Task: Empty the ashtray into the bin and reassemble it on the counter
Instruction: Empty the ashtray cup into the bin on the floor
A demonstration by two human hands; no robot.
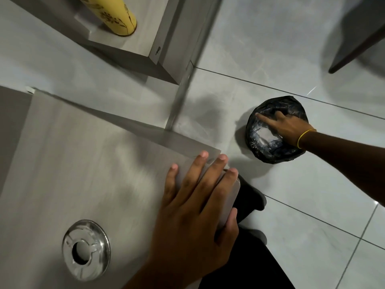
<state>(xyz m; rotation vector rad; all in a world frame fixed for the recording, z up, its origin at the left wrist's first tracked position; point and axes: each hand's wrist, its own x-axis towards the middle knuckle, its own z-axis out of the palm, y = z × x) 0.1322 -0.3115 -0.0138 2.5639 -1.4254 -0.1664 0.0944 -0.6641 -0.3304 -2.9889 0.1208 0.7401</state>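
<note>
The ashtray's metal lid (pixel 86 250), a shiny ring with a centre hole, lies on the grey counter (pixel 73 163) at the lower left. My left hand (pixel 198 205) rests flat on the counter's right corner, fingers spread, holding nothing. On the floor to the right stands a small round bin (pixel 253 142) lined with a black bag. My right hand (pixel 289 126) reaches down into its mouth, index finger stretched along the rim. Beneath the palm shows a pale shiny shape, the ashtray bowl (pixel 265 134), which the hand grips, tipped inside the bin.
A yellow patterned cylinder (pixel 116 15) stands on a lower shelf at the top left. The floor has pale glossy tiles (pixel 270 49). A dark furniture leg (pixel 358 46) slants in at the top right. My dark-clothed legs (pixel 250 257) are beside the counter edge.
</note>
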